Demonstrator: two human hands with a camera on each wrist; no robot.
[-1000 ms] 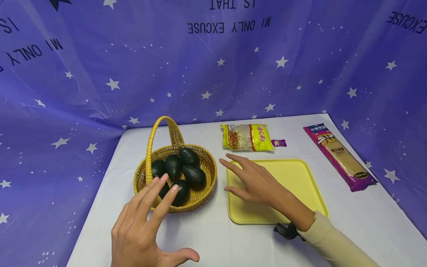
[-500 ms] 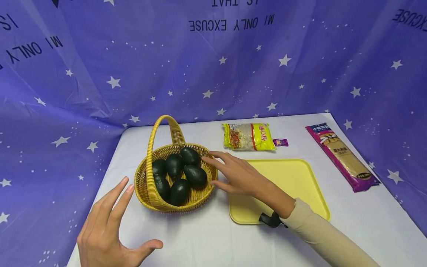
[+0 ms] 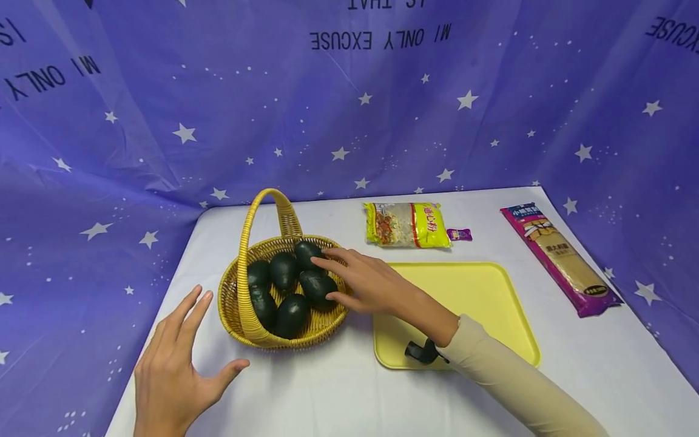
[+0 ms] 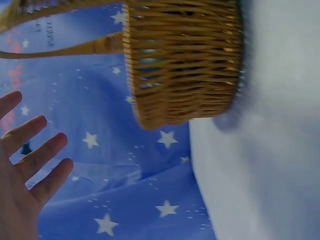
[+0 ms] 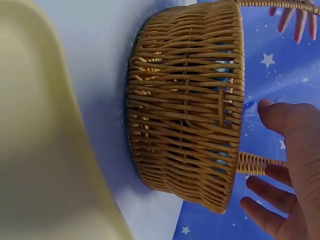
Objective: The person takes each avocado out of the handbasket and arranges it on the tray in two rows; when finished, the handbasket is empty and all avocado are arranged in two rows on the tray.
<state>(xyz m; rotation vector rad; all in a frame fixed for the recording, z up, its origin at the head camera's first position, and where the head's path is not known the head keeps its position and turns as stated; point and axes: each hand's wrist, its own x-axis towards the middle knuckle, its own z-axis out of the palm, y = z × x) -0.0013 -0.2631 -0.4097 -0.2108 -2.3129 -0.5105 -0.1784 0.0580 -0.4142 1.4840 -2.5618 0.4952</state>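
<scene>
A wicker basket (image 3: 341, 315) with a tall arched handle holds several dark avocados (image 3: 292, 315). My right hand (image 3: 366, 282) reaches over the basket's right rim, fingers spread, its fingertips close to the two right-hand avocados; whether they touch is hard to tell. Seen by the right wrist camera, that hand (image 5: 295, 165) hovers beyond the rim with thumb and fingers apart. To the left of the basket, my left hand (image 3: 175, 364) is spread, apart from everything. In the left wrist view its fingers (image 4: 45, 150) are loosely extended beside the basket's woven wall (image 4: 185, 65).
A yellow tray (image 3: 464, 297) lies right of the basket, partly under the right forearm. Behind it are a yellow pasta bag (image 3: 406, 224) and a small purple packet (image 3: 459, 234). A long purple noodle pack (image 3: 559, 258) lies at the right on the white table (image 3: 327, 394).
My right hand has moved left from above the tray to over the basket's right side. My left hand has drawn back leftward, away from the basket's front.
</scene>
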